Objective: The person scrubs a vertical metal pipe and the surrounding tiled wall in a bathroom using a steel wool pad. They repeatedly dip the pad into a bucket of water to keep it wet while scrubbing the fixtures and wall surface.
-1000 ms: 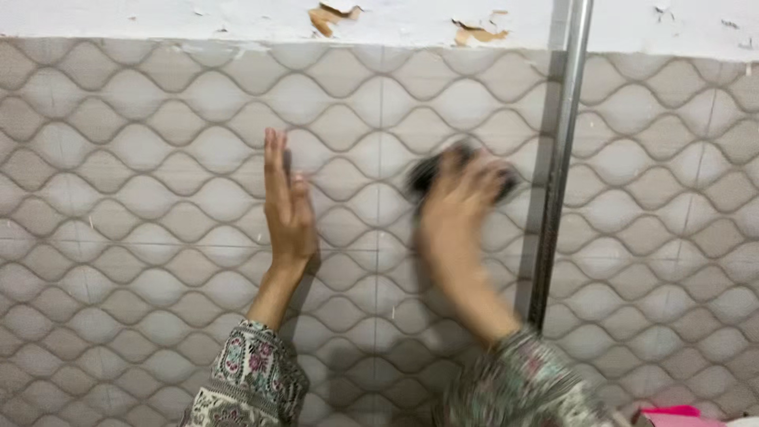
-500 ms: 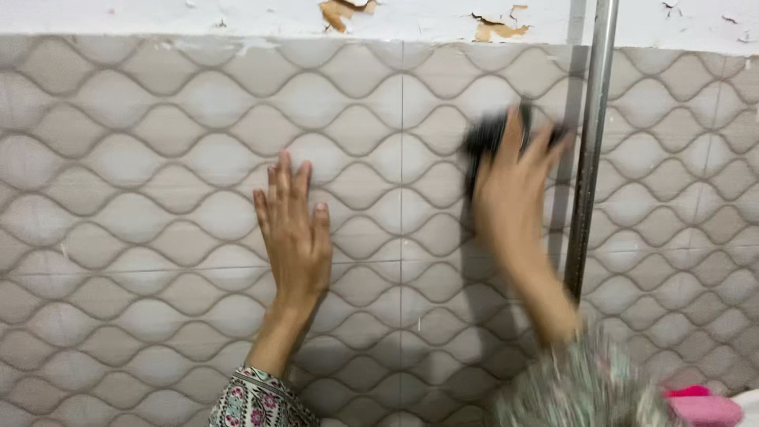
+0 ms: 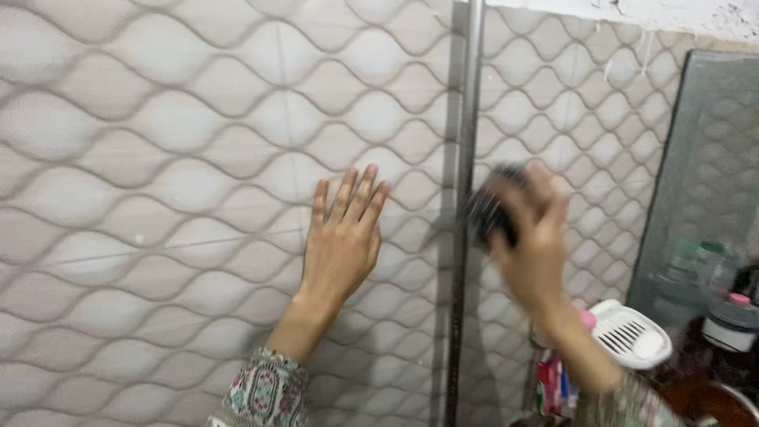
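The fingers of the right hand are curled over a dark scrubbing pad and press it against the tiled wall; the hand is blurred, so how firmly they grip cannot be told. The pad shows only at the left edge of those fingers, touching or just beside the upright metal pipe that runs down the wall.

The left hand lies flat on the tiles to the left of the pipe, its fingers straight and slightly spread, palm bearing on the wall like a brace. A patterned sleeve covers that forearm.

Below and to the right of the scrubbing fingers a white slotted soap dish juts out near the right wrist, with something pink just beside it and coloured packets underneath. Further right stand bottles and a jar, blurred, beneath a grey panel.

The risks, as I judge them:
- The pad sits so close to the pipe that a sideways stroke could knock the knuckles on metal or snag the pad and pull it loose.
- A downward stroke could catch the soap dish with wrist or forearm and tip it.
- If the tiles are wet, which cannot be told here, the bracing palm could slide and throw the person's balance toward the wall.
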